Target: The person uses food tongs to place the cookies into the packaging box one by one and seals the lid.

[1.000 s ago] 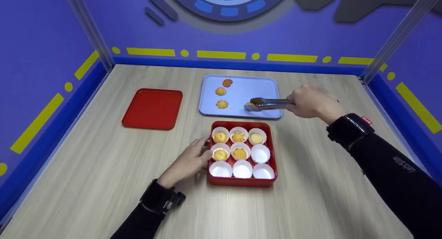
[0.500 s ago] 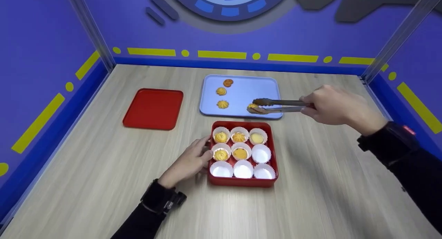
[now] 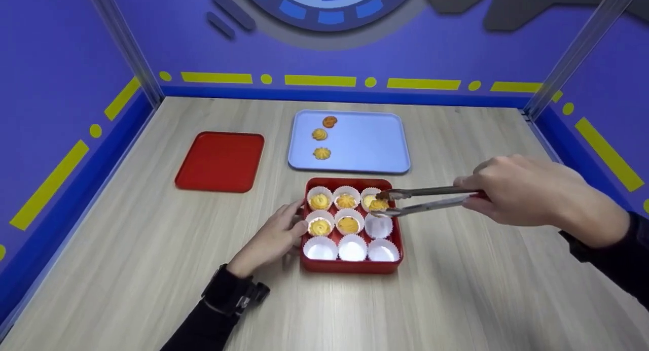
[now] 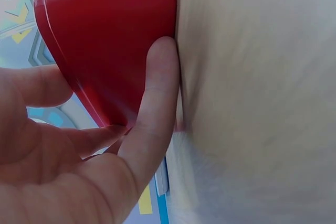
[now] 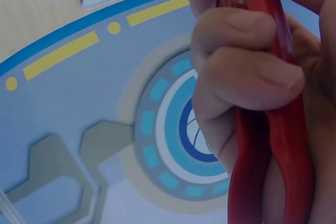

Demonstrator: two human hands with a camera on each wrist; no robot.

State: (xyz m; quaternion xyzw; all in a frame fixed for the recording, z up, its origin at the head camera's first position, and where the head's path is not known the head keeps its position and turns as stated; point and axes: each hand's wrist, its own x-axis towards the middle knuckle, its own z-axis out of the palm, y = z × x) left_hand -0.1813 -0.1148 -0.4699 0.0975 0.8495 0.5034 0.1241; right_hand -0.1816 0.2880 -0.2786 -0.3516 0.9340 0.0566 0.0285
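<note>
My right hand point(image 3: 527, 191) grips metal tongs point(image 3: 431, 191) by their red handles point(image 5: 289, 129), fingers curled round them. Between the tong tips is a golden piped cookie point(image 3: 378, 204), over the right side of the red box point(image 3: 351, 267). White paper cups point(image 3: 352, 248) stand in rows in this box. Several cups hold cookies, such as the swirled cookie point(image 3: 319, 201) at the back left; the front-row cups are bare. My left hand point(image 3: 271, 242) rests against the box's left wall point(image 4: 105, 40), its fingers extended along the outside.
Behind the box lies a pale blue tray point(image 3: 375, 138) with a brown cookie point(image 3: 329, 121) and two piped cookies, one a flower-shaped cookie point(image 3: 322, 153). A flat red lid-like tray point(image 3: 220, 161) is at the left. Blue walls point(image 3: 324, 57) enclose the table.
My right hand has brought the tongs and a cookie from the blue tray toward me, over the box. The left hand has stayed at the box's side.
</note>
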